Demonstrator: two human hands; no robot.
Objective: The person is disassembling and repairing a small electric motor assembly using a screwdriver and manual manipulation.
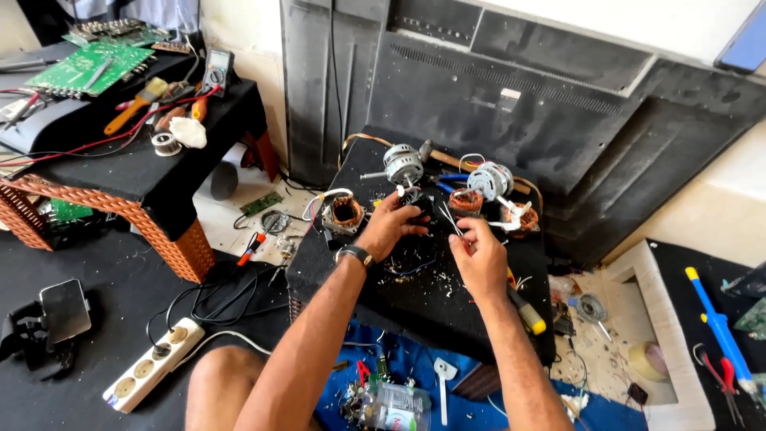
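Between both hands: thin wire [452, 221], pinched by right hand [479, 254]. Left hand [392, 223] closed on small motor part [412, 197]; copper-wound stator [345, 212] just left.

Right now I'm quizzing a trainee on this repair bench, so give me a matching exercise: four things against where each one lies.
Things:
1. power strip
2. soldering iron
3. green circuit board
4. wristwatch

Places:
A. far right, on the black mat
B. on the left wrist
C. floor, lower left
D. black table, upper left

Pairs: 1-C, 2-A, 3-D, 4-B
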